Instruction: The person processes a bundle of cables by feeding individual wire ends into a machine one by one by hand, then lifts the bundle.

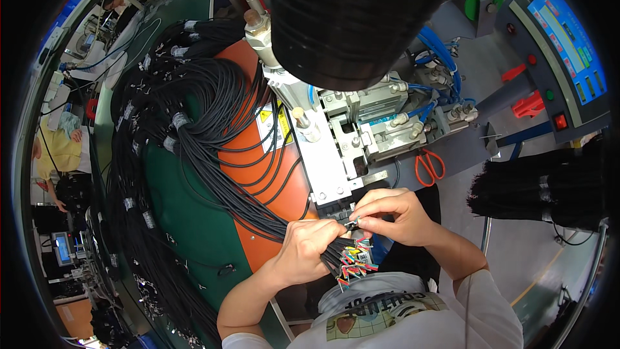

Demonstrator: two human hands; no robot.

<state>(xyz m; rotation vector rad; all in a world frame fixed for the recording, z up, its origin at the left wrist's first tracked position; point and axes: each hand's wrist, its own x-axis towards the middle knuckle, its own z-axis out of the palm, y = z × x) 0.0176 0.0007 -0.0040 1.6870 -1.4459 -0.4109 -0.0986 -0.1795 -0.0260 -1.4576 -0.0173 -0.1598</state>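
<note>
My left hand (303, 251) is closed round a bundle of black cables (333, 256), whose stripped ends fan out in coloured wires (356, 260) beside my shirt. The thumb and forefinger of my right hand (399, 214) pinch a small dark cable end (351, 224) right by my left fingertips. Both hands meet just below the near end of a metal machine (330, 178), at a small dark fixture (336, 209). From my left hand the cables run back over an orange panel (258, 216) to a large coil (213, 100).
More tied black cable bundles (132, 203) lie along the green table (177, 184) on the left. Orange-handled scissors (429, 168) rest right of the machine. A control screen (568, 42) stands at the upper right, above a hanging black cable bundle (539, 187). Another person (64, 148) is at far left.
</note>
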